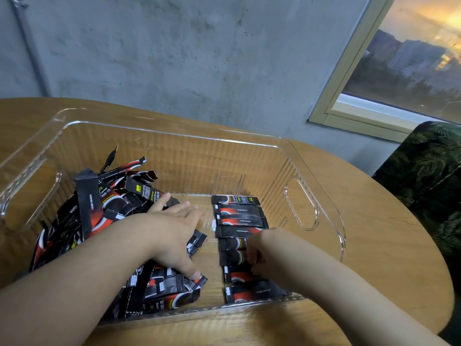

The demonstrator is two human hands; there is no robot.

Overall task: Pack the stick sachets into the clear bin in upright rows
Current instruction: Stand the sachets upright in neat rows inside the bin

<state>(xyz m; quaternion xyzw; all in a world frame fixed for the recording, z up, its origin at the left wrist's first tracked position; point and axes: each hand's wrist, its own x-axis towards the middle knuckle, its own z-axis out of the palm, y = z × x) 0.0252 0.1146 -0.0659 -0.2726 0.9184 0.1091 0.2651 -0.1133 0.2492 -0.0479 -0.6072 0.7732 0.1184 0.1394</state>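
A clear bin is set on a round wooden desk, and both hands are lowered into it. A loose heap of black-and-red stick sachets is piled against the bin's left side. Along the right side a tidy row of sachets is laid edge to edge, running from the far wall toward the near wall.

The left hand is spread flat on the heap with fingers straight, so its grip is wide and nothing is held; the pile appears to be kept back from the cleared strip of floor in the middle. The right hand is curled down over the row, and a sachet seems to be pinched between its fingertips, though the hold is partly hidden.

The step in hand is judged to be seating one more sachet in the row. It is best done if the sachet is aligned with its neighbours' ends, pressed snug against them, and the heap is held away until the sachet is settled.
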